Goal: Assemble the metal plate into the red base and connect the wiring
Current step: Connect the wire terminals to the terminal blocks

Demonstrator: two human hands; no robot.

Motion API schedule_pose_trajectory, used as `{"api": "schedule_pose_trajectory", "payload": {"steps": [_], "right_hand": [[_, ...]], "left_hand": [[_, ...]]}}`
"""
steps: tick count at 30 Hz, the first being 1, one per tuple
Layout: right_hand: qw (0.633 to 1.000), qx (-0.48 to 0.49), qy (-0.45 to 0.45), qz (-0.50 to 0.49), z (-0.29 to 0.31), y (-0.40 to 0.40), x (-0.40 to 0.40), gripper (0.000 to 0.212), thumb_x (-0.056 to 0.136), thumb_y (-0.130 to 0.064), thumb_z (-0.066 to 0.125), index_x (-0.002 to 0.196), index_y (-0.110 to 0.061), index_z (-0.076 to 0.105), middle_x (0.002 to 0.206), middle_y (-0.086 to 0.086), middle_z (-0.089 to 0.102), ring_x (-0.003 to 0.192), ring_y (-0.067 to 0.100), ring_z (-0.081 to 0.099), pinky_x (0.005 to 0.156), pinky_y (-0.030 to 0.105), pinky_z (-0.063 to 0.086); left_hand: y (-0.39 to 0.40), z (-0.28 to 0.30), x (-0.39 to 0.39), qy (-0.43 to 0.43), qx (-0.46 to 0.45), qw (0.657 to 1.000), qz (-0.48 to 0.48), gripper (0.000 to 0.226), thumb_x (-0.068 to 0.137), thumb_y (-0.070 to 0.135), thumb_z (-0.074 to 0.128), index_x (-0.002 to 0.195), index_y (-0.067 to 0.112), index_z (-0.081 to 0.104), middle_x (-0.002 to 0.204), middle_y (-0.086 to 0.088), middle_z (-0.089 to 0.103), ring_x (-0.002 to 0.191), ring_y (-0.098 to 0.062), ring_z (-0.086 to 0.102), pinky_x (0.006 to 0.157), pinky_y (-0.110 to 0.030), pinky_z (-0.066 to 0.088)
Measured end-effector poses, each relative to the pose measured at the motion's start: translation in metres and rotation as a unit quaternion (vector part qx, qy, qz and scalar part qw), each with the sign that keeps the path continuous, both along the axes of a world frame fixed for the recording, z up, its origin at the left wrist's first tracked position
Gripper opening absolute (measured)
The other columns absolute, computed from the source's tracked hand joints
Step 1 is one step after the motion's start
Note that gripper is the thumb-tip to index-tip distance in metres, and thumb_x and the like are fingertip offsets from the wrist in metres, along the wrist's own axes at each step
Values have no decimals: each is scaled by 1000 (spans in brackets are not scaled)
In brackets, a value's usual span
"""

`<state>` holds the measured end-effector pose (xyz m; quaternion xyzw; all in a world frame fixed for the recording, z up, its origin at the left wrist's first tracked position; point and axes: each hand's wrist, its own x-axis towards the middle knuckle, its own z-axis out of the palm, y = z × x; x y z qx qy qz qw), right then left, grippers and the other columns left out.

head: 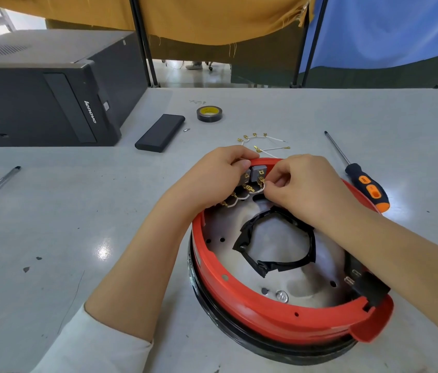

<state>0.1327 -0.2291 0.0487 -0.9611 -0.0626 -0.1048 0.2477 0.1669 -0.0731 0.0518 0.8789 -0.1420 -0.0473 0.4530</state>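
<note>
Head view: both hands, left hand (213, 173) and right hand (297, 184), pinch wiring (250, 189) inside red base (239, 294).

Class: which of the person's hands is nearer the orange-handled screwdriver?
Right. The right hand is just left of the screwdriver; the left hand lies farther left, beyond the right hand.

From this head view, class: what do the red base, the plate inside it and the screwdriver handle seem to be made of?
Red base: likely moulded plastic, matt, evenly coloured.
Metal plate: bare metal, probably steel or aluminium; silvery with blurred reflections and punched holes.
Screwdriver handle: orange and black, likely plastic with rubbery grip; its shaft looks like shiny steel.
</note>
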Motion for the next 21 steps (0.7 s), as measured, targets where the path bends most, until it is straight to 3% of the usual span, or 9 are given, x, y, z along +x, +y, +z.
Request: {"api": "schedule_pose_trajectory", "payload": {"steps": [2,5,10,14,16,18,21], "right_hand": [[1000,-11,-7,2,0,1,1,12,78,-19,64,68,-26,64,66,-11,59,70,10,56,56,20,36],[999,-33,-17,4,2,4,1,11,77,-19,62,68,-26,63,66,-11,55,73,14,57,61,26,35],[992,-116,-44,-15,4,2,-4,6,78,-32,58,80,-30,63,85,-9,59,84,15,55,61,28,38],[991,-95,-75,49,13,6,-7,14,77,-38,61,83,-25,64,82,-7,55,86,16,52,70,32,44],[988,-128,-32,77,17,12,-6,14,80,-40,61,82,-26,65,80,-7,55,83,17,54,70,32,44],[986,-146,1,82,19,15,-2,14,82,-41,61,78,-28,62,79,-8,57,80,17,56,65,31,42],[988,-139,-18,61,14,14,2,16,83,-40,61,69,-31,58,73,-11,57,75,14,55,61,28,35]], "left_hand": [[0,0,0,1,5,1000,0,29,103,18,43,120,28,64,100,-1,71,61,0,57,50,-8,42],[1,0,-1,6,-12,1000,-6,28,103,15,42,118,26,64,89,1,70,52,5,58,44,-8,42],[0,0,-1,-4,0,1000,-6,29,103,16,42,122,23,63,83,5,65,52,6,54,44,-7,36],[1,1,0,-1,9,1000,-12,30,102,16,43,125,22,63,108,1,68,73,-4,56,61,-12,43],[0,1,0,4,3,1000,-14,31,102,14,43,125,19,63,116,-1,68,94,-11,62,83,-23,49],[0,2,-1,6,3,1000,-13,31,102,13,43,126,18,62,120,-1,67,111,-15,60,98,-29,45],[0,1,-1,7,5,1000,-13,31,102,14,43,126,20,63,119,1,67,110,-14,59,92,-25,44]]}}
